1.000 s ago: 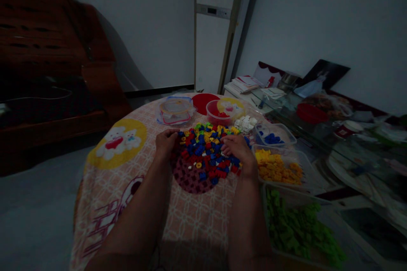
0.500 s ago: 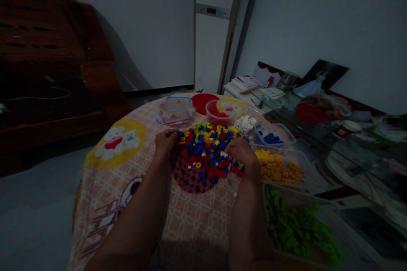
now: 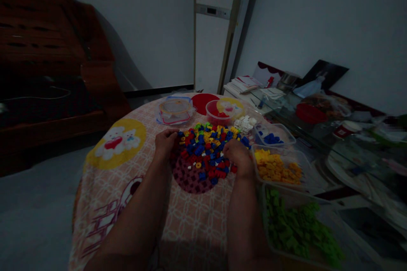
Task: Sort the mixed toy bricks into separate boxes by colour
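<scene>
A heap of small red, blue, yellow and green bricks lies on a round table with a patterned cloth. My left hand rests curled at the heap's left edge, fingers bent against the bricks. On the right side of the heap my right hand lies with its fingers curled down into the bricks; whatever is inside either hand is hidden. The room is dim.
Clear tubs line the right side: green bricks, yellow bricks, blue bricks. A red-brick bowl, white pieces and stacked lids stand behind the heap. A cluttered glass table is to the right, a dark sofa to the left.
My right hand has drawn slightly left and back over the heap's right edge, its fingers curling in. The left hand has stayed in place.
</scene>
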{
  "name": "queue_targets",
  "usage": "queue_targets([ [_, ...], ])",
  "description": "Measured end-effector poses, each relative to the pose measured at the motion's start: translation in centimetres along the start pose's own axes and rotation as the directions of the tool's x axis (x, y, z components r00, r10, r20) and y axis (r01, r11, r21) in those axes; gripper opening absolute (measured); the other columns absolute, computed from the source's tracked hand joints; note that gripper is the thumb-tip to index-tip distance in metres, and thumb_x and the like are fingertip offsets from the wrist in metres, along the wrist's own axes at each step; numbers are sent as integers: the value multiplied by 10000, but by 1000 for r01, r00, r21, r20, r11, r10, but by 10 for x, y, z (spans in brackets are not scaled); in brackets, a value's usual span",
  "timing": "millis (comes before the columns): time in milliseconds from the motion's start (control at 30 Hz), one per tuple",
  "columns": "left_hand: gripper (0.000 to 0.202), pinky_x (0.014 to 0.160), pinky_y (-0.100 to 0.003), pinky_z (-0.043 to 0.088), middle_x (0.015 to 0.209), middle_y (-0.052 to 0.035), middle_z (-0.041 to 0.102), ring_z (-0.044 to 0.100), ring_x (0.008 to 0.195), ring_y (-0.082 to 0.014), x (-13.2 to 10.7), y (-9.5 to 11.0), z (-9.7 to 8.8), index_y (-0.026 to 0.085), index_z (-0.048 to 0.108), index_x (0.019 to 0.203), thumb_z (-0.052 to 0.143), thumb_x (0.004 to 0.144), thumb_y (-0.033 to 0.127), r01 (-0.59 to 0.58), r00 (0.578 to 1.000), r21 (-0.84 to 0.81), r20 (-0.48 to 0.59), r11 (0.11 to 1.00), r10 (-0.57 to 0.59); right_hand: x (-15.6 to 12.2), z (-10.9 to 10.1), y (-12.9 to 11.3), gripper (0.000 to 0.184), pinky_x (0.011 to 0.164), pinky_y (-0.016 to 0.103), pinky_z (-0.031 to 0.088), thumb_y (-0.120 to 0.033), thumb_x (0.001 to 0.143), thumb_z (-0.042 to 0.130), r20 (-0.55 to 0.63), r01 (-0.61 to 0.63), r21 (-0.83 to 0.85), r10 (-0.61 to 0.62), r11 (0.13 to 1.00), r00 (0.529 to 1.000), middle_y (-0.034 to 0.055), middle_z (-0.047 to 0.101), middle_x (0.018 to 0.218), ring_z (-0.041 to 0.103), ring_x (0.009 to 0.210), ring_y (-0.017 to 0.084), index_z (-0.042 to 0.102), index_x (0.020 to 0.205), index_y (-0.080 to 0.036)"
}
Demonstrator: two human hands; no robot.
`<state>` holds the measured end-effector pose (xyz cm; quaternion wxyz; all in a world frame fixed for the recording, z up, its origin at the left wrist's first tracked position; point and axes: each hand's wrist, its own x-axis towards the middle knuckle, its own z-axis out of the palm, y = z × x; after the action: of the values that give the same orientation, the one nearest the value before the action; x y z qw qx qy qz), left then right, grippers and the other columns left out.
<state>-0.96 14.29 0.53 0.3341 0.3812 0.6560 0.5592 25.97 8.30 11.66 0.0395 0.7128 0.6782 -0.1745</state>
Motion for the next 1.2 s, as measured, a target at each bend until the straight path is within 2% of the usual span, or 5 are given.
queue_targets([
  [333,308,776,-321,600,855,-59,782,732,820,-218,-1,-2,2,170,813,970,678,716,281,-26,1000,-13,15,1000,27,4,1,21,247,532,220,447,-140,857,545,-68,45,415,-18,909,998,48,725,639,623,499,146,781,926,-150],
  [567,304,763,-320,601,839,-61,783,732,816,-224,-1,-3,2,176,815,957,699,707,304,-38,999,-3,17,999,38,30,20,35,249,565,246,510,-270,895,552,-292,60,679,193,732,937,66,739,686,667,541,170,759,956,-146],
  [767,298,773,-330,603,839,-65,783,733,811,-225,-3,-2,2,174,815,957,688,714,290,-36,999,-2,13,999,36,51,33,32,388,584,360,604,-323,904,519,-340,133,881,412,454,845,134,768,812,728,622,255,726,1154,-109],
  [967,281,783,-336,604,854,-71,784,738,828,-232,-2,0,2,180,815,944,698,708,280,-8,1000,5,12,1000,8,71,24,38,586,909,359,620,-240,779,589,-467,511,855,554,86,689,158,755,1225,759,1055,224,611,1350,-110],
  [1200,284,785,-338,608,844,-64,782,735,829,-233,-2,-2,2,181,813,955,690,722,283,-22,999,-6,24,1000,22,63,28,47,490,788,348,623,-293,783,551,-463,413,883,564,223,684,131,787,1030,754,859,220,713,1206,-106],
])
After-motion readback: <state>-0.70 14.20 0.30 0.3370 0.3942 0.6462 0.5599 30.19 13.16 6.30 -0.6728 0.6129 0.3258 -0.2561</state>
